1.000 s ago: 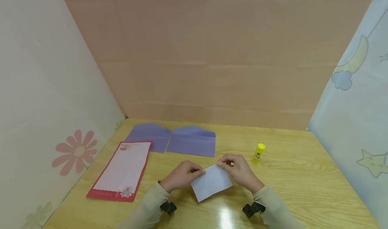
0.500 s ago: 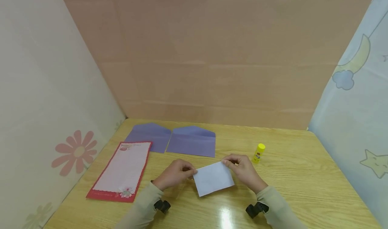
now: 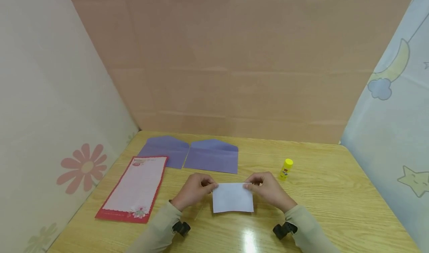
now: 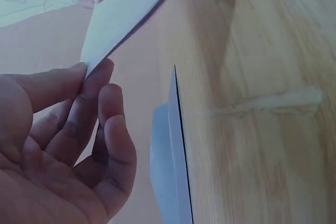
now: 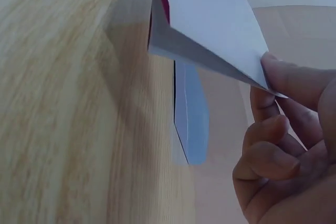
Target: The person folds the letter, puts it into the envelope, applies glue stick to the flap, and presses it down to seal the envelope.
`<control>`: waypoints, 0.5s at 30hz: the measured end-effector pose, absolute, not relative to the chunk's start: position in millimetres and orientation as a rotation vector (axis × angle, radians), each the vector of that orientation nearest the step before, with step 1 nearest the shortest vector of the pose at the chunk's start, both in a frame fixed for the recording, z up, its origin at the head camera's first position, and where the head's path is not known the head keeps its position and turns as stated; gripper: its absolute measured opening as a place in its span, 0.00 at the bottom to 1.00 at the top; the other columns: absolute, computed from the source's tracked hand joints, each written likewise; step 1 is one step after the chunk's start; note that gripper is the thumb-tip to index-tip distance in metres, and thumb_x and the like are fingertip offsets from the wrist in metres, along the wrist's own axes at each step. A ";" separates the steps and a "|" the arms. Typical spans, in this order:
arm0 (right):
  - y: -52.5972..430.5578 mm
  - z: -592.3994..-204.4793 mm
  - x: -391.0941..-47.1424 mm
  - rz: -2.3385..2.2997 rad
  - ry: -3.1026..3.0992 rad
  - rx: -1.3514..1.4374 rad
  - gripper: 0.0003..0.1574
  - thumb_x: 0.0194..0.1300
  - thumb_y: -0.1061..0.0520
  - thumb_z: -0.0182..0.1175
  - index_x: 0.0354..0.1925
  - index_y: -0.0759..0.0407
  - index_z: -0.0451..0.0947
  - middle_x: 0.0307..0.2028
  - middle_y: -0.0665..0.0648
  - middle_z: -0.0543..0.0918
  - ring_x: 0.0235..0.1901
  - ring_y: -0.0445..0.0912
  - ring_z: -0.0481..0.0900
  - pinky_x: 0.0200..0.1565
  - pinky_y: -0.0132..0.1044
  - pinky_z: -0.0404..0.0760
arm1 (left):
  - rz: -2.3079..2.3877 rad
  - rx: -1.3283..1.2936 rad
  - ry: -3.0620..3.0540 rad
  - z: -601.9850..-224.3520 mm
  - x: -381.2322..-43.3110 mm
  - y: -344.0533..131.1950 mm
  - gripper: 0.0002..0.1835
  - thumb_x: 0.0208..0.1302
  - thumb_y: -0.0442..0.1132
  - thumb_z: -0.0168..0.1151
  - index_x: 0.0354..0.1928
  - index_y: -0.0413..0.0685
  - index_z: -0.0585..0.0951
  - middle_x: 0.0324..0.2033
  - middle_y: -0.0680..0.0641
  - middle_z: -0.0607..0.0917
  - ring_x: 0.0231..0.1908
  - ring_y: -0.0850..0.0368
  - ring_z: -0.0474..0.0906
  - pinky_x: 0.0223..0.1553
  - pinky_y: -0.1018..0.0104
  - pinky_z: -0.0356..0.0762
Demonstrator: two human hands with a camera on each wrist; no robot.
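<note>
A folded sheet of paper (image 3: 232,198), white on the side facing me, is held up a little above the table. Its left top corner is pinched between thumb and finger of my left hand (image 3: 196,190). At the opposite top corner my right hand (image 3: 268,189) pinches it the same way. In the right wrist view the folded paper (image 5: 215,19) gapes between its layers, and a strip of red shows inside. From the left wrist view, the thumb of the left hand (image 4: 68,124) presses on the paper's corner, the other fingers curled loosely below.
Two purple envelopes (image 3: 212,160) lie side by side toward the back of the wooden table (image 3: 335,201). A red-bordered letter sheet (image 3: 134,189) overlaps the left one. A yellow glue stick (image 3: 286,169) stands upright beyond my right hand. Papered walls enclose the table.
The folded paper has turned from a slant to level, its top edge now straight across. My left hand shifted left to its corner, and the right hand came down slightly. Everything else stayed put.
</note>
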State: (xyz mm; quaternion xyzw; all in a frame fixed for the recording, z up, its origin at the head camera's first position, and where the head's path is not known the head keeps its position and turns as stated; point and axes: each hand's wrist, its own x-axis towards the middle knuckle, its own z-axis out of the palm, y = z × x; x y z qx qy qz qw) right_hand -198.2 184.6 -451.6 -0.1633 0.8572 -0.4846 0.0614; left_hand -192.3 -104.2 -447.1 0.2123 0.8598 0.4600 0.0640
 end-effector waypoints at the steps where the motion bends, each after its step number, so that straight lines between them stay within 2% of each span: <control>1: 185.3 -451.1 -198.2 -1.465 2.592 -0.508 0.05 0.66 0.52 0.68 0.35 0.51 0.87 0.34 0.50 0.85 0.30 0.44 0.72 0.30 0.34 0.71 | 1.386 0.638 2.602 -446.9 -192.2 -103.5 0.08 0.71 0.43 0.63 0.34 0.54 0.88 0.29 0.54 0.85 0.25 0.60 0.76 0.29 0.66 0.75; 8: 185.0 -452.1 -198.6 -1.492 2.559 -0.539 0.04 0.65 0.54 0.68 0.34 0.53 0.88 0.32 0.51 0.85 0.30 0.42 0.73 0.30 0.32 0.73 | 1.429 0.656 2.524 -449.5 -193.7 -97.1 0.06 0.69 0.40 0.64 0.37 0.50 0.89 0.32 0.55 0.86 0.31 0.63 0.78 0.35 0.66 0.77; 15: 182.2 -455.7 -200.7 -1.459 2.556 -0.645 0.04 0.67 0.56 0.66 0.36 0.54 0.87 0.32 0.50 0.85 0.29 0.40 0.74 0.31 0.31 0.73 | 1.355 0.700 2.555 -448.6 -193.4 -90.0 0.06 0.68 0.41 0.65 0.35 0.52 0.89 0.29 0.57 0.86 0.29 0.65 0.78 0.34 0.68 0.76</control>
